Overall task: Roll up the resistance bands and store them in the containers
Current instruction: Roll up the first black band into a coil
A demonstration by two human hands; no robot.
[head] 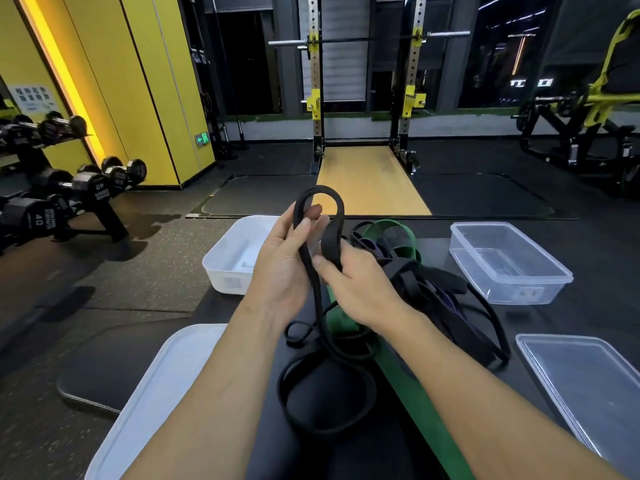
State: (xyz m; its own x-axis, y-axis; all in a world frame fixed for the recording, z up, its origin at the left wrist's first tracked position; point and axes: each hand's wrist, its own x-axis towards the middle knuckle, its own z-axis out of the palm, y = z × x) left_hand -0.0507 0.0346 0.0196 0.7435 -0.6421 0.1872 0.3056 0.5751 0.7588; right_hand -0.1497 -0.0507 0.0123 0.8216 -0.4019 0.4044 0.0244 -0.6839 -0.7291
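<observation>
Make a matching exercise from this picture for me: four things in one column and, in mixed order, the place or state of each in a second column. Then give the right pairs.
1 black band
2 green band
3 clear container
4 white container

A far side, right
B held by left hand and right hand
C far side, left
D lying loose, not held

Pairs: 1-B, 2-D, 3-A, 4-C

Squat rack (414, 98) at far centre, barbell (287, 42) racked high across it. Wooden platform (370, 181) on the floor below. Dumbbells (86, 188) on a stand, left. Yellow wall panels (145, 81), green exit sign (202, 138) at their foot. Yellow-framed weight machine (588, 112), far right.
</observation>
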